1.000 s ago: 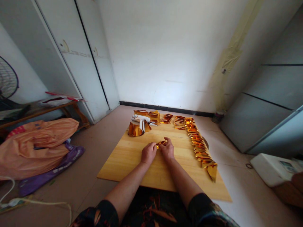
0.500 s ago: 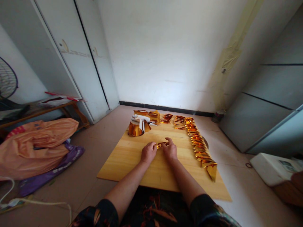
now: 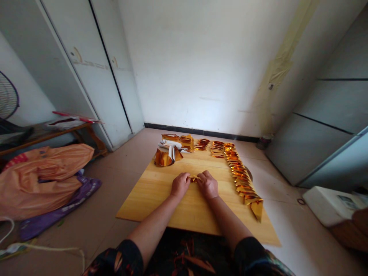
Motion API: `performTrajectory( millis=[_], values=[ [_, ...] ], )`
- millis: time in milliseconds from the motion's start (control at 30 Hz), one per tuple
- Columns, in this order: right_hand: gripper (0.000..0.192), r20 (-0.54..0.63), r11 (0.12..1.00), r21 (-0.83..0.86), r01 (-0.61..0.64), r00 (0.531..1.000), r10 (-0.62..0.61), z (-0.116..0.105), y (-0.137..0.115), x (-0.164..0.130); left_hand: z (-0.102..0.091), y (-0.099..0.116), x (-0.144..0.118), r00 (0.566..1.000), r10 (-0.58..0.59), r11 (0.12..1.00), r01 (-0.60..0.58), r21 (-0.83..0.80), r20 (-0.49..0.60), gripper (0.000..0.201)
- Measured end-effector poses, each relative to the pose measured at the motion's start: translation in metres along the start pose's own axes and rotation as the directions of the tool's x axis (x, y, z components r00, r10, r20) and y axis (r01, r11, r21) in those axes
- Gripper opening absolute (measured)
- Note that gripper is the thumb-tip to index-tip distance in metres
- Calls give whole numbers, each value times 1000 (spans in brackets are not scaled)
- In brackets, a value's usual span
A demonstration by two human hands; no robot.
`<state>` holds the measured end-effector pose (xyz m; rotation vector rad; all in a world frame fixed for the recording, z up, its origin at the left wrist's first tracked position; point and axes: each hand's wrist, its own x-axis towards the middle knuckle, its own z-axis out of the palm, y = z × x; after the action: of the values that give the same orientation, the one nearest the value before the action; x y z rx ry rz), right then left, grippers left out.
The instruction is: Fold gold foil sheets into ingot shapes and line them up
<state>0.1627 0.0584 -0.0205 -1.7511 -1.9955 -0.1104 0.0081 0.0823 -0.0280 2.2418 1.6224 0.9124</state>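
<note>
Between my two hands is a small piece of gold foil paper (image 3: 194, 179), held just above the wooden board (image 3: 149, 195). My left hand (image 3: 181, 185) is closed on its left end, thumb and fingers pinched. My right hand (image 3: 208, 184) grips the right end with curled fingers, which hide part of it. Along the board's right side runs a long row of folded gold foil pieces (image 3: 240, 172). Two shorter groups of folded foil pieces (image 3: 217, 149) lie at the far edge. Flat gold sheets, some with white backs, form a loose stack (image 3: 165, 156) at the far left.
An orange bag (image 3: 43, 180) and a purple bag (image 3: 63, 211) lie on the floor at left, near a pale cable (image 3: 51, 248). Grey cabinets (image 3: 94, 69) stand at left. A white box (image 3: 330, 203) sits right of the board, below a large grey appliance (image 3: 316, 126).
My right hand's raised fingers have curled down onto the foil paper, and the piece has turned slightly. My left hand keeps its pinch in nearly the same place.
</note>
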Motion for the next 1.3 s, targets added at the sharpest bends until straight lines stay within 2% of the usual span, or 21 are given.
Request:
performTrajectory(
  millis=[267, 367, 500, 600, 700, 800, 933, 1033, 1300],
  values=[
    [18, 44, 973, -158, 169, 985, -164, 7, 0, 4, 2, -1, 2, 1000, -2, 1000, 2, -4, 29, 17],
    [19, 52, 963, -185, 195, 981, -189, 10, 1, 5, 4, -2, 3, 1000, -4, 1000, 4, -6, 29, 17],
    [20, 37, 974, -180, 139, 990, -135, 8, 4, 8, 7, -3, 4, 1000, -5, 999, 5, -37, 9, 17],
    [22, 1, 986, -160, 38, 999, -39, 2, 13, 16, 8, -5, 5, 999, 5, 994, -8, -106, -32, 31],
    [23, -44, 984, -150, -100, 995, 95, -3, 26, 33, 8, -9, 5, 999, 4, 986, -12, -167, -52, 38],
    [25, -73, 973, -148, -178, 983, 169, 0, 41, 57, 8, -12, 2, 998, -11, 977, 0, -212, -55, 35],
    [27, -83, 962, -164, -217, 975, 206, 15, 54, 89, 8, -13, -3, 999, -6, 970, -8, -242, -54, 27],
    [27, -39, 945, -202, -256, 967, 253, 30, 58, 107, 6, -11, -6, 999, -26, 961, 14, -278, -40, 26],
    [27, 29, 936, -242, -254, 963, 269, 47, 60, 138, 2, -6, -9, 997, -76, 931, 74, -357, 9, 27]
  ],
)
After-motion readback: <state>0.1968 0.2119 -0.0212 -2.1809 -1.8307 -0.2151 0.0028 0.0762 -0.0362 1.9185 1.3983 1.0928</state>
